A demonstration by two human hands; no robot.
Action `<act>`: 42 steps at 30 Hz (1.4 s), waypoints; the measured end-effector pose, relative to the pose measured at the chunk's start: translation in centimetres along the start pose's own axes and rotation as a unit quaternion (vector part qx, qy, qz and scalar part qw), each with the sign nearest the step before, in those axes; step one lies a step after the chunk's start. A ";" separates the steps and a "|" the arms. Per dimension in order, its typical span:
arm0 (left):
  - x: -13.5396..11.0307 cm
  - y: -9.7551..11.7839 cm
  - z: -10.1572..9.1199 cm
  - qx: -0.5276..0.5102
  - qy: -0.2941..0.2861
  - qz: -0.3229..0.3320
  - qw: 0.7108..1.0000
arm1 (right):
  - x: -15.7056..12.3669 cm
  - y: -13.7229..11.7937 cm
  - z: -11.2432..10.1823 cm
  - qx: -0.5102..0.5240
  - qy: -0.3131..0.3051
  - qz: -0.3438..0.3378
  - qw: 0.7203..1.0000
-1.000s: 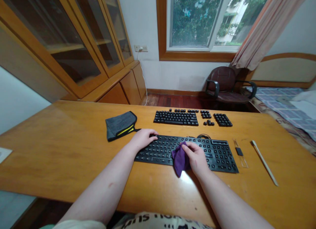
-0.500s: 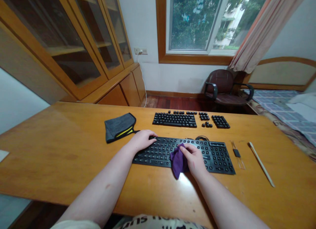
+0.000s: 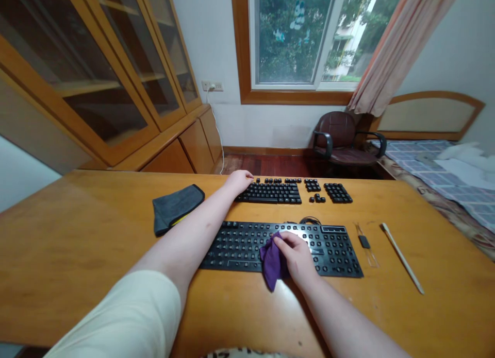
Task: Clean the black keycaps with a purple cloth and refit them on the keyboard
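I have the left arm (image 3: 201,224) extended far forward, nearly straight. The left hand (image 3: 239,181) is palm down, fingers (image 3: 248,176) bent; I cannot read their grip from here. I have the right arm (image 3: 348,311) angled forward and inward, reaching less far. The right hand (image 3: 297,254) pinches, thumb (image 3: 282,245) against fingers.

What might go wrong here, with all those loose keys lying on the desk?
Two things, I'd say. The left hand is right at the corner of the loose keys, so a small nudge might muddle their rows, or push a back-row key off the desk's nearby far edge. Also, the purple cloth in the right hand might snag on the small posts across the bare keyboard.
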State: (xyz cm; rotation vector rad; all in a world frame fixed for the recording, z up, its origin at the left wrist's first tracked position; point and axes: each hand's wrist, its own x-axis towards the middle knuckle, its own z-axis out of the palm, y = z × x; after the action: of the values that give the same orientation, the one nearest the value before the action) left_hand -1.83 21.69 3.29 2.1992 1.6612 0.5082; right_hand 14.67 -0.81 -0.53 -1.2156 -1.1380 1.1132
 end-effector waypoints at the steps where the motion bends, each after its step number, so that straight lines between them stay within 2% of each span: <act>1: 1.0 0.0 0.3 0.003 0.001 -0.007 1.000 | 0.0 0.0 0.0 -0.001 -0.002 -0.001 1.000; 5: 3.8 0.1 2.0 0.010 -0.008 -0.035 0.999 | 0.1 0.0 0.0 -0.004 -0.007 0.004 1.000; 10: 5.4 0.2 3.8 0.014 -0.023 -0.057 0.998 | 0.1 0.4 -0.1 0.002 -0.007 -0.002 1.000; 18: 6.2 0.5 4.4 0.006 -0.026 -0.097 0.995 | 0.2 0.4 0.0 0.013 0.002 0.010 1.000; 25: 5.3 0.9 4.0 -0.092 0.018 -0.066 0.993 | 0.2 0.4 0.0 0.011 0.006 0.016 1.000; 28: 3.7 1.4 3.3 -0.158 0.049 -0.044 0.985 | 0.2 0.5 0.0 0.010 0.003 0.014 1.000; 32: 0.0 2.2 2.6 -0.244 0.064 -0.023 0.967 | 0.2 0.6 0.0 0.011 -0.004 0.007 1.000; 36: -5.4 2.9 2.1 -0.313 0.036 -0.008 0.949 | 0.2 0.7 -0.1 0.003 -0.005 -0.001 1.000; 39: -10.3 3.3 2.1 -0.424 -0.009 -0.028 0.905 | 0.2 0.7 -0.2 0.001 0.003 0.000 1.000; 42: -15.2 3.8 2.7 -0.483 -0.012 -0.071 0.873 | 0.2 0.7 -0.2 0.005 0.013 -0.007 1.000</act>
State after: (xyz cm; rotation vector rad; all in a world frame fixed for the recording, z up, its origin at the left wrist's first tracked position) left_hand -1.22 5.94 1.47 1.3178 1.1331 0.9908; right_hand 14.90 -0.59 -1.17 -1.2089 -1.1182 1.0886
